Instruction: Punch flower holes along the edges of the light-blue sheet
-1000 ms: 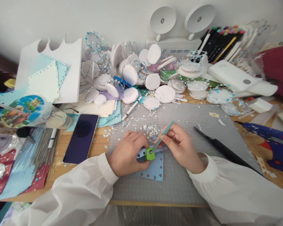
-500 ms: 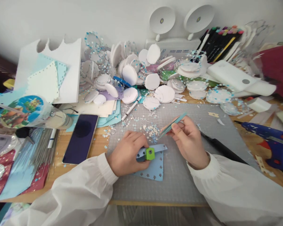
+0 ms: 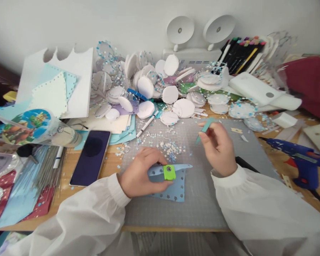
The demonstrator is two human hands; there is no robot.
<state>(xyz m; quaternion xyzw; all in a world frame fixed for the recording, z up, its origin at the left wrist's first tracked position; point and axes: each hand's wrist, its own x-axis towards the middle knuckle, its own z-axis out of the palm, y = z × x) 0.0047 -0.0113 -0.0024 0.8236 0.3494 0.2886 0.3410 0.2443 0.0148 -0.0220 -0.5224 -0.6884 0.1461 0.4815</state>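
Thumb and fingers of my left hand point(image 3: 141, 172) close around a small green paper punch point(image 3: 169, 172). It sits over a folded light-blue sheet point(image 3: 177, 186) with flower-shaped holes along its edges. Part of the sheet is hidden under the hand. In my right hand point(image 3: 220, 149) I pinch slim teal tweezers point(image 3: 203, 131), held above the cutting mat point(image 3: 200, 199) with the tips pointing down and left. Tiny white and blue paper flowers point(image 3: 170, 147) lie scattered just beyond the punch. A dark pen-like tool point(image 3: 246, 164) lies partly hidden beside my right wrist.
Left of the mat lie a phone point(image 3: 90, 158) and a bundle of thin wires point(image 3: 46, 174). White discs point(image 3: 184, 107) with beaded strands heap up behind. A blue glue gun point(image 3: 304, 160) rests at the right, and a twin-headed lamp point(image 3: 180, 30) stands at the back.
My right hand has lifted the tweezers up and away from the paper flowers. My left hand stays at the punch, its thumb now more stretched out. The view has shifted slightly.
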